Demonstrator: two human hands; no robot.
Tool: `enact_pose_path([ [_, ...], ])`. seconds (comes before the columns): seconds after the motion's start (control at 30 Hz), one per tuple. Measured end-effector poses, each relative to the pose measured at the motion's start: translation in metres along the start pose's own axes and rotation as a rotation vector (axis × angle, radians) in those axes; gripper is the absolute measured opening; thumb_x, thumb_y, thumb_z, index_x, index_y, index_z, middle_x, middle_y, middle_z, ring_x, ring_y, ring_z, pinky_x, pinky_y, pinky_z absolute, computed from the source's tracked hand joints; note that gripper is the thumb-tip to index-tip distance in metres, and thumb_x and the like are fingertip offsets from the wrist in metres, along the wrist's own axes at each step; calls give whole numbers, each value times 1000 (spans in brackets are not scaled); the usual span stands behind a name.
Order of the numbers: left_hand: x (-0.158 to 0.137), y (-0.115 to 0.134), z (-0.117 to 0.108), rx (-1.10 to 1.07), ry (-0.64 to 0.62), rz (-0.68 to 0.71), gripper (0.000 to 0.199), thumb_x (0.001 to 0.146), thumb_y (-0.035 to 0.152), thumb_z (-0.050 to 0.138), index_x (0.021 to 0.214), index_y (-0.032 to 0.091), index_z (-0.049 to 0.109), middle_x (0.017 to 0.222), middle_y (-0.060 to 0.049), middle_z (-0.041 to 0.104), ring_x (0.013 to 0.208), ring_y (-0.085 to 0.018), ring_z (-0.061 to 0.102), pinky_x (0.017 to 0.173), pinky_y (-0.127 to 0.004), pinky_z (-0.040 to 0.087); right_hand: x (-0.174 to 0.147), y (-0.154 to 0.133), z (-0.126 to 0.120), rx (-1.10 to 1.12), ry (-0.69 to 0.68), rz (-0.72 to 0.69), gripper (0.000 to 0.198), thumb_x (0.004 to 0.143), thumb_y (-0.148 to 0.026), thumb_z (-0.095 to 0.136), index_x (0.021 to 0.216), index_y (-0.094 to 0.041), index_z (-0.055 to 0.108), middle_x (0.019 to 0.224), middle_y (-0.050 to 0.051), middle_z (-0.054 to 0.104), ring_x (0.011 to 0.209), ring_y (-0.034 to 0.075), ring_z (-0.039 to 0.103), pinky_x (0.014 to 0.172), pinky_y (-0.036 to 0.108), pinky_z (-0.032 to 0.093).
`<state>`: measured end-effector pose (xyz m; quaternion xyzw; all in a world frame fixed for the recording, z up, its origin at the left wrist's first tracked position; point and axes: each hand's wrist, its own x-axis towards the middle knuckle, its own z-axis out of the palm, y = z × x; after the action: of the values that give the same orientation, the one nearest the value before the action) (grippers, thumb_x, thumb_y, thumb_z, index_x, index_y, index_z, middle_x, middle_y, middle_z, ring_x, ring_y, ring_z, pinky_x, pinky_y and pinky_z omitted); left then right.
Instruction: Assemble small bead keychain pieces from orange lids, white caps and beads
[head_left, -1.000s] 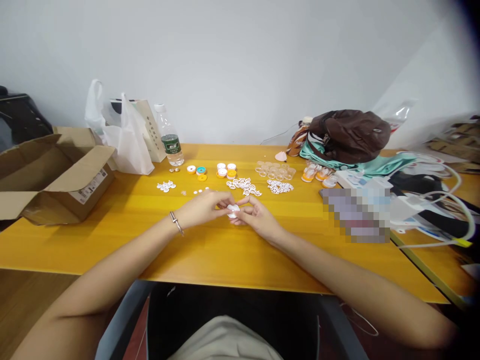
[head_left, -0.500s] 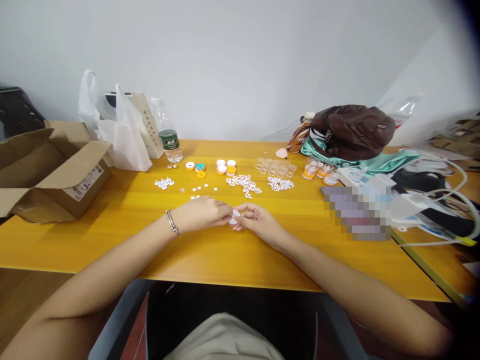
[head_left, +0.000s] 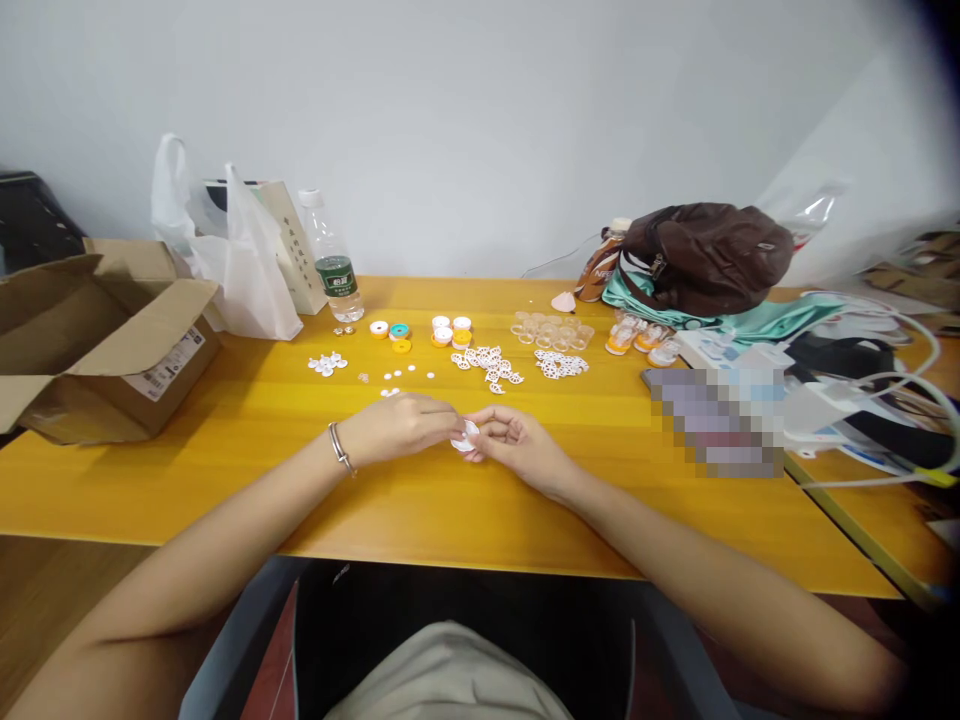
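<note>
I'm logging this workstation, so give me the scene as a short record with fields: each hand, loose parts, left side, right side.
Left hand: at the edge of the white round part
Right hand: pinching that part
Loose parts: white openwork pieces, clear round pieces, orange-and-white round pieces
Left side: cardboard box, green-labelled water bottle
Right side: dark brown bag

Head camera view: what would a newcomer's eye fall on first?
Probably the left hand and right hand, meeting at a small white piece near the picture's middle. Next, perhaps, the brown bag at the back right and the open cardboard box on the left.
</note>
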<state>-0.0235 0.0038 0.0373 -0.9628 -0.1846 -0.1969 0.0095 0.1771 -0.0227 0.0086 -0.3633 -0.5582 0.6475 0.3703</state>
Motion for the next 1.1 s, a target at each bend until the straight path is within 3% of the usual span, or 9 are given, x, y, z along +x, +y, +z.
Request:
enact_pose_path([
  [0.37,6,2,-11,-370,-35,-152,23,86,24,44,98,18,62,93,-7,65,83,-12,61,76,-25,48,-2,2,5,37,59,-62,25,68,-28,66,88,-18,56,74,0,68,63,9,62,69,26,49],
  [0.63,15,4,1,-737,127,-489,17,80,27,54,90,14,58,86,-5,63,77,-12,60,73,-27,49,1,10,12,152,198,-133,24,67,-25,67,87,-20,53,71,-2,68,64,9,64,72,27,51],
  [0.8,17,1,7,-963,178,-514,23,77,22,58,93,15,44,83,-5,60,73,-10,59,69,-26,48,2,13,14,170,198,-130,27,66,-25,68,88,-19,53,71,-1,69,65,10,64,75,29,52],
  [1.1,15,0,1,-1041,140,-543,30,74,18,59,95,16,38,80,-4,62,70,-10,60,67,-26,47,-2,8,20,213,180,-95,30,67,-28,67,92,-20,52,76,0,69,69,12,66,83,33,50],
])
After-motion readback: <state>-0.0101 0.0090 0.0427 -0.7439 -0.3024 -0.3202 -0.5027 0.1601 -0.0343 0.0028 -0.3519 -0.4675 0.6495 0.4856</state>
